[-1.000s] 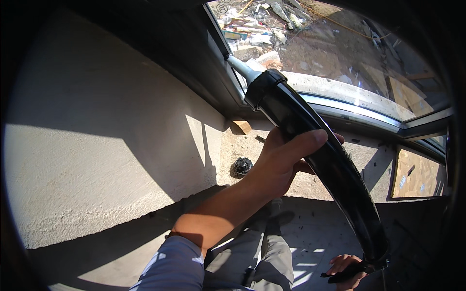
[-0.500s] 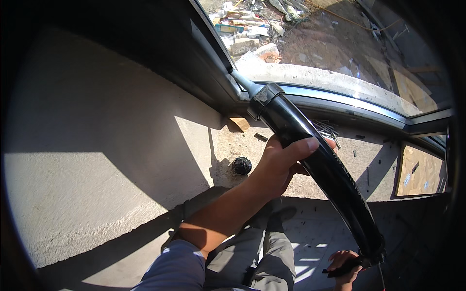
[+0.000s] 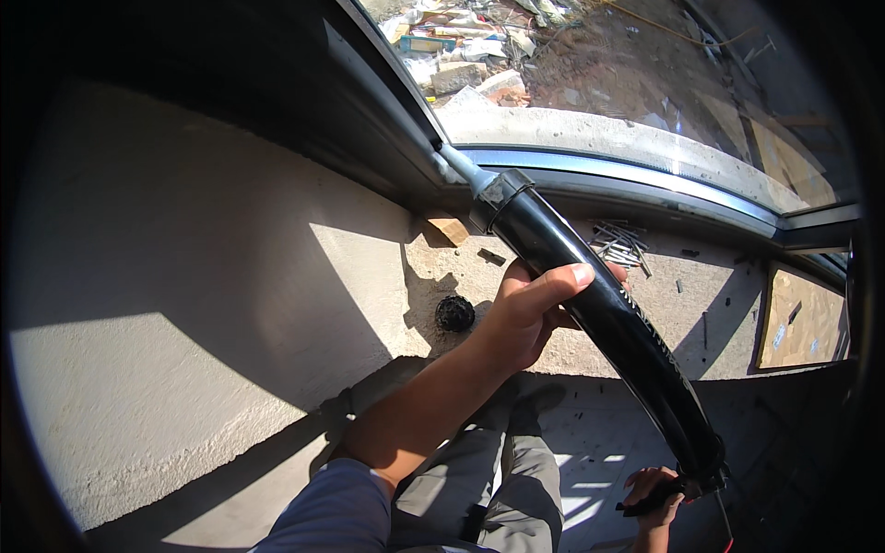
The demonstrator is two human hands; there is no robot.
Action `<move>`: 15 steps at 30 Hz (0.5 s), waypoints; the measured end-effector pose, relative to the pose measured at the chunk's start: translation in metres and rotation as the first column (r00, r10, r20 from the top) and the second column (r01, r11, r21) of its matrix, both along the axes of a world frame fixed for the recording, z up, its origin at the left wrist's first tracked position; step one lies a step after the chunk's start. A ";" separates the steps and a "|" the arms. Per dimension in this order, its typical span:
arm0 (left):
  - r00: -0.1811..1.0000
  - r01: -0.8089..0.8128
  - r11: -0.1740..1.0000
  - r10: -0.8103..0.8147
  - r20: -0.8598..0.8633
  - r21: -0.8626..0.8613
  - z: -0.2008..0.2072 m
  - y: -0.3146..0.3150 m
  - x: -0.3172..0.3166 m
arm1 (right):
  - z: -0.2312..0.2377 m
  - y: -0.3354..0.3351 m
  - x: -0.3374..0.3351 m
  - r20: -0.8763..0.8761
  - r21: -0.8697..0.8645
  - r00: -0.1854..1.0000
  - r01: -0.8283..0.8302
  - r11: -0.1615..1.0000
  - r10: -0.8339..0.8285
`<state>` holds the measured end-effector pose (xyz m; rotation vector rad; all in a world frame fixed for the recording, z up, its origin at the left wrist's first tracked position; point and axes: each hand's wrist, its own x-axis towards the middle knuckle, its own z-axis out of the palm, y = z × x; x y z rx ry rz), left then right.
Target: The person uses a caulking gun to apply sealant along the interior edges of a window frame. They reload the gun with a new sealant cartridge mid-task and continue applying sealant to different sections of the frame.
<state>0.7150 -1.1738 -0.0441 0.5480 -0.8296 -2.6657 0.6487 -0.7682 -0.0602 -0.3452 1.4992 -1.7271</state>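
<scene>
A long black caulking gun slants from the window corner down to the lower right. My left hand is wrapped around its barrel from below, thumb on top. At the lower right my right hand is closed around the handle and trigger, partly in shadow. The pale nozzle rests with its tip at the inner edge of the dark window frame, close to the bottom corner. Whether sealant is coming out, I cannot make out.
On the concrete sill lie a wood block, a dark round lump, a pile of nails or screws and a wooden board. A plastered wall stands at left. Rubble shows beyond the glass.
The nozzle tip has slid a little down the frame edge toward the bottom corner, and the gun has shifted with it. Both hands keep their grip. The view has turned slightly.
</scene>
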 end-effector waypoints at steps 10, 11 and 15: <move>0.994 0.011 0.999 -0.017 0.112 0.053 -0.016 0.007 -0.009 | -0.018 0.010 -0.007 0.059 0.016 0.998 0.016 1.000 -0.017; 0.993 0.005 0.997 -0.013 0.118 0.071 -0.019 0.007 -0.009 | -0.019 0.011 -0.008 0.054 0.024 0.999 0.003 1.000 -0.004; 0.993 0.013 0.991 -0.028 0.114 0.130 -0.024 0.007 -0.011 | -0.019 0.013 -0.008 0.054 0.051 0.998 0.007 0.999 -0.009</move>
